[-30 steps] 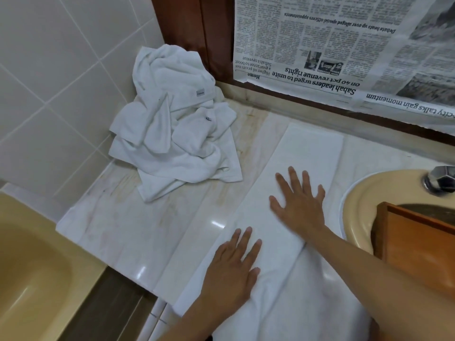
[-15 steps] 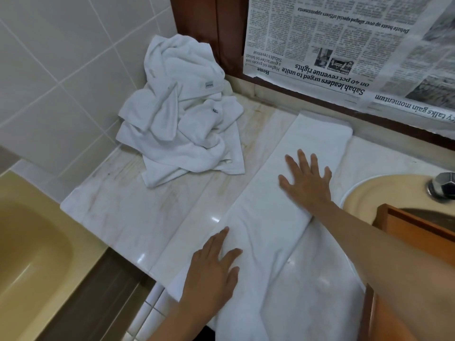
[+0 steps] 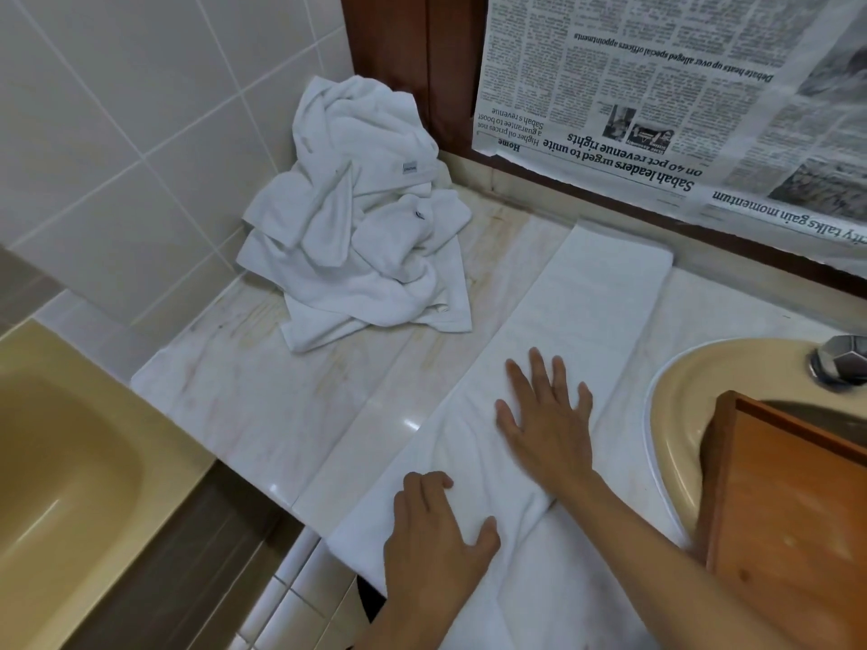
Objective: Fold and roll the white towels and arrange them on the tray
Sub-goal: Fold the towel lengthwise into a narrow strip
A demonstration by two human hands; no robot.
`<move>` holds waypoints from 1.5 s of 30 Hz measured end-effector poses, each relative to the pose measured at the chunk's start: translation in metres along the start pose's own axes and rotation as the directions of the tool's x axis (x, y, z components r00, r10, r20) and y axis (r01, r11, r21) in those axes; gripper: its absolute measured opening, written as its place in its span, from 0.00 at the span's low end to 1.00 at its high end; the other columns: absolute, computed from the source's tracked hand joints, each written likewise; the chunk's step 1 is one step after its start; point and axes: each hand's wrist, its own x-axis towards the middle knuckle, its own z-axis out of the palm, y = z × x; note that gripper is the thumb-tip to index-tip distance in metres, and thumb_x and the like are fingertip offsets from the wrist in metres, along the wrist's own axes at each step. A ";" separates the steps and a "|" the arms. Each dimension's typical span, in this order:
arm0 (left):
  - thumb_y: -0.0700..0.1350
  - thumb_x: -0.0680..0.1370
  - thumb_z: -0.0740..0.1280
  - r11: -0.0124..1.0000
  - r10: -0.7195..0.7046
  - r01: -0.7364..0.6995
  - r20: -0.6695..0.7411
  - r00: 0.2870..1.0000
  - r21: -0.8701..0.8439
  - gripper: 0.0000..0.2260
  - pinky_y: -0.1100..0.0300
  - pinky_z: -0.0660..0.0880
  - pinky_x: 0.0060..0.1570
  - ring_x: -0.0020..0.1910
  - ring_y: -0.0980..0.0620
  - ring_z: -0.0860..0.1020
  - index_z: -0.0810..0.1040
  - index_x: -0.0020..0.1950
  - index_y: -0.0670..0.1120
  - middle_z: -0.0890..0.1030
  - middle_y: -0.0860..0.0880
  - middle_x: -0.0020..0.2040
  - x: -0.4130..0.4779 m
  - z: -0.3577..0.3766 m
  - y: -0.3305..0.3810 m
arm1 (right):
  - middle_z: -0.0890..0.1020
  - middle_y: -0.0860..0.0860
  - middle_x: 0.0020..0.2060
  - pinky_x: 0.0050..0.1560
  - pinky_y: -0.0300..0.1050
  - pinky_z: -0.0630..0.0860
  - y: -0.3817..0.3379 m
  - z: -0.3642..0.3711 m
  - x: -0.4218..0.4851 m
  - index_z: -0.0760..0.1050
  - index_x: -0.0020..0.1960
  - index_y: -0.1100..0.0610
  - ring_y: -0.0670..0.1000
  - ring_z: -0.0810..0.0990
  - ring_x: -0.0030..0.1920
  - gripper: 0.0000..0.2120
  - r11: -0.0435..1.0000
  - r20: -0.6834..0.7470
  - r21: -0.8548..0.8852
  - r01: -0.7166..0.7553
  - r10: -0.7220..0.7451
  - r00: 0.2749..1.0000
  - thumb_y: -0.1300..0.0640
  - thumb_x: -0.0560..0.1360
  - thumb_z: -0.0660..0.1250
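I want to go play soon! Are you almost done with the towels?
Not nearly. Done: one towel is folded into a long strip on the counter. In hand: the left hand and right hand press it flat; not rolled yet. Left: the crumpled pile of towels in the corner, and no roll shows on the wooden tray.

2 hands, 1 folded towel, 1 towel heap, 1 tray.

Both forearms are bare to the frame's edge, as are the left hand and right hand.
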 end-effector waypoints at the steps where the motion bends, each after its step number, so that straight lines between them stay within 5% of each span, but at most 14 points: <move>1: 0.64 0.62 0.64 0.999 0.040 -0.040 0.009 0.999 0.000 0.25 0.72 0.53 0.25 0.44 0.57 0.70 0.69 0.53 0.51 0.68 0.55 0.48 0.001 0.000 0.007 | 0.46 0.47 0.80 0.74 0.63 0.46 -0.001 0.000 0.001 0.50 0.80 0.44 0.54 0.43 0.80 0.33 1.000 -0.006 -0.007 -0.002 0.002 1.000 0.36 0.77 0.38; 4: 0.50 0.58 0.70 0.995 0.094 -0.095 0.045 0.995 0.030 0.26 0.70 0.59 0.22 0.40 0.53 0.74 0.70 0.55 0.49 0.71 0.52 0.47 0.003 0.005 0.015 | 0.47 0.47 0.80 0.74 0.63 0.46 -0.003 0.000 0.000 0.51 0.80 0.44 0.53 0.43 0.80 0.33 1.000 -0.020 -0.002 -0.007 0.007 1.000 0.36 0.77 0.39; 8: 0.39 0.54 0.68 0.998 0.056 -0.057 0.092 0.994 0.004 0.35 0.72 0.52 0.23 0.40 0.53 0.76 0.66 0.61 0.50 0.72 0.52 0.49 0.001 0.001 0.014 | 0.48 0.47 0.80 0.74 0.63 0.47 -0.003 -0.001 0.000 0.51 0.80 0.44 0.53 0.43 0.80 0.32 1.000 -0.021 -0.003 -0.019 0.019 1.000 0.36 0.78 0.41; 12: 0.36 0.68 0.62 0.960 -0.145 0.202 0.277 0.950 -0.192 0.32 0.61 0.71 0.42 0.45 0.53 0.75 0.54 0.64 0.60 0.72 0.57 0.52 0.001 -0.024 0.005 | 0.47 0.46 0.80 0.74 0.62 0.46 -0.003 -0.002 -0.002 0.51 0.80 0.43 0.52 0.43 0.79 0.32 1.000 -0.024 0.003 -0.019 0.019 1.000 0.37 0.77 0.41; 14: 0.37 0.66 0.62 0.896 -0.211 0.329 0.368 0.906 -0.297 0.28 0.60 0.75 0.47 0.45 0.52 0.77 0.59 0.61 0.59 0.77 0.54 0.48 0.005 -0.037 -0.012 | 0.48 0.46 0.80 0.74 0.61 0.47 -0.003 -0.002 -0.002 0.52 0.79 0.44 0.52 0.43 0.79 0.32 1.000 -0.031 0.003 -0.023 0.023 0.999 0.37 0.77 0.41; 18: 0.42 0.58 0.62 0.857 -0.262 0.446 0.526 0.809 -0.259 0.24 0.69 0.72 0.38 0.48 0.53 0.80 0.77 0.54 0.52 0.82 0.51 0.50 0.014 -0.064 -0.053 | 0.49 0.46 0.80 0.74 0.62 0.48 -0.004 -0.001 -0.002 0.53 0.79 0.44 0.53 0.45 0.79 0.32 1.000 -0.041 -0.007 -0.027 0.027 0.999 0.37 0.77 0.42; 24: 0.37 0.68 0.68 0.865 -0.343 0.456 0.418 0.841 -0.208 0.13 0.67 0.71 0.33 0.40 0.54 0.78 0.78 0.48 0.51 0.80 0.48 0.45 0.024 -0.088 -0.079 | 0.51 0.47 0.80 0.73 0.63 0.50 -0.005 0.001 -0.001 0.54 0.79 0.45 0.54 0.47 0.79 0.33 0.999 -0.045 -0.021 -0.036 0.035 0.998 0.37 0.76 0.42; 30: 0.56 0.73 0.72 0.919 -0.233 0.313 0.312 0.921 -0.239 0.16 0.64 0.71 0.48 0.50 0.57 0.77 0.76 0.59 0.55 0.78 0.57 0.48 0.053 -0.068 -0.032 | 0.52 0.48 0.80 0.73 0.64 0.52 -0.006 0.001 -0.001 0.56 0.79 0.45 0.54 0.48 0.79 0.32 0.999 -0.055 -0.029 -0.042 0.040 0.998 0.37 0.77 0.44; 33: 0.59 0.74 0.69 0.938 -0.211 0.267 0.245 0.946 -0.221 0.20 0.62 0.72 0.54 0.57 0.53 0.78 0.78 0.61 0.50 0.81 0.52 0.53 0.079 -0.053 -0.005 | 0.50 0.47 0.80 0.74 0.63 0.50 -0.006 -0.001 -0.001 0.54 0.79 0.44 0.54 0.46 0.79 0.33 0.999 -0.041 -0.022 -0.038 0.037 0.998 0.36 0.76 0.41; 39: 0.57 0.78 0.67 0.935 -0.229 0.264 0.166 0.959 -0.236 0.11 0.59 0.73 0.43 0.46 0.51 0.80 0.79 0.42 0.52 0.80 0.54 0.40 0.109 -0.036 0.012 | 0.52 0.46 0.80 0.73 0.62 0.50 -0.007 -0.004 0.004 0.55 0.78 0.43 0.54 0.48 0.79 0.36 0.999 -0.023 0.000 -0.052 0.052 0.998 0.34 0.73 0.41; 45: 0.54 0.79 0.65 0.935 -0.253 0.277 0.130 0.959 -0.223 0.11 0.59 0.70 0.41 0.45 0.49 0.79 0.75 0.41 0.50 0.78 0.53 0.40 0.118 -0.029 0.001 | 0.60 0.52 0.77 0.70 0.64 0.58 -0.018 -0.013 0.013 0.64 0.73 0.47 0.61 0.56 0.76 0.38 0.998 -0.009 -0.003 -0.066 0.066 0.998 0.31 0.68 0.47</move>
